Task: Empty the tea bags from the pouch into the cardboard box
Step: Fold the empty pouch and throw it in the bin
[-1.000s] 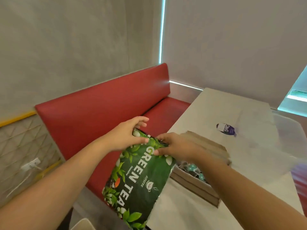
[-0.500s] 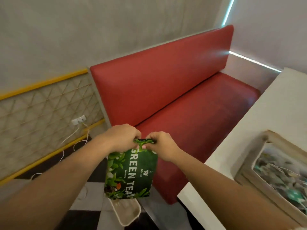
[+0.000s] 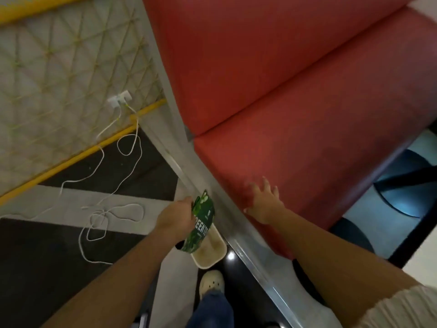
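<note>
My left hand (image 3: 176, 217) grips the green tea pouch (image 3: 200, 227) by its side, low near the floor, right above a small beige bin (image 3: 210, 253). The pouch hangs edge-on and tilted, with white lettering partly readable. My right hand (image 3: 264, 202) is off the pouch, its fingers spread over the front edge of the red bench seat (image 3: 307, 143). The cardboard box and the table are out of view.
A red bench backrest (image 3: 236, 55) fills the upper right. White cables (image 3: 106, 204) trail over the black and grey floor from a wall socket (image 3: 119, 99). My shoe (image 3: 211, 282) and trouser leg stand just below the bin. A dark table base (image 3: 406, 183) sits at right.
The view swung down and left, away from the table and box. My right hand let go of the pouch and spread over the bench; my left hand lowered the pouch over the bin.
</note>
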The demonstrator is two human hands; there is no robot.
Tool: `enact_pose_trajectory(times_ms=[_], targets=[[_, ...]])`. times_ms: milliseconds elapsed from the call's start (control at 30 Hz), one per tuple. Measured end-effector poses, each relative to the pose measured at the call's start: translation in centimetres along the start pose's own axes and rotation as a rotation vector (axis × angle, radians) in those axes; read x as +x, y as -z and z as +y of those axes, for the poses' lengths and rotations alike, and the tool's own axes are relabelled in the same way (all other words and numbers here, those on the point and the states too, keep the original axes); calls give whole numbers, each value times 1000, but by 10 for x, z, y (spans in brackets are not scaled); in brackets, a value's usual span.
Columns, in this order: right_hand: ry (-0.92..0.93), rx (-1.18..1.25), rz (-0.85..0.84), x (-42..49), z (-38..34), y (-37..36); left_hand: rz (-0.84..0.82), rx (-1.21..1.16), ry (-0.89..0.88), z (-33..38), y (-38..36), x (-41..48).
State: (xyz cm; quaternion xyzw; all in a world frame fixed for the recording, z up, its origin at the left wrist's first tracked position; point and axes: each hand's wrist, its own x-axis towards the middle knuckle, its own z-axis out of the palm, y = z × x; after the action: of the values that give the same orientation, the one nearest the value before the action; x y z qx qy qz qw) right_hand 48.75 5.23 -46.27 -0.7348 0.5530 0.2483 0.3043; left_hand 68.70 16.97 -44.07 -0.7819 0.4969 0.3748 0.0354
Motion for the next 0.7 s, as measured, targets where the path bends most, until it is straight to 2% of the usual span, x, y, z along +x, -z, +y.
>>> enact_pose_trajectory(times_ms=[67, 200, 333, 467, 633, 700], targets=[[-15, -33, -12, 2, 9, 1, 55, -104, 30, -4, -18, 0], [-41, -122, -79, 14, 18, -28, 81, -146, 98, -19, -60, 16], [-90, -251, -10, 21, 18, -60, 63, -121, 134, -32, -100, 45], [-126, -301, 14, 19, 7, -61, 0, -87, 162, -37, -128, 60], [-145, -326, -41, 22, 5, -61, -220, -60, 141, -39, -143, 67], [-134, -330, -43, 21, 4, -58, -231, -18, 101, -37, -140, 67]])
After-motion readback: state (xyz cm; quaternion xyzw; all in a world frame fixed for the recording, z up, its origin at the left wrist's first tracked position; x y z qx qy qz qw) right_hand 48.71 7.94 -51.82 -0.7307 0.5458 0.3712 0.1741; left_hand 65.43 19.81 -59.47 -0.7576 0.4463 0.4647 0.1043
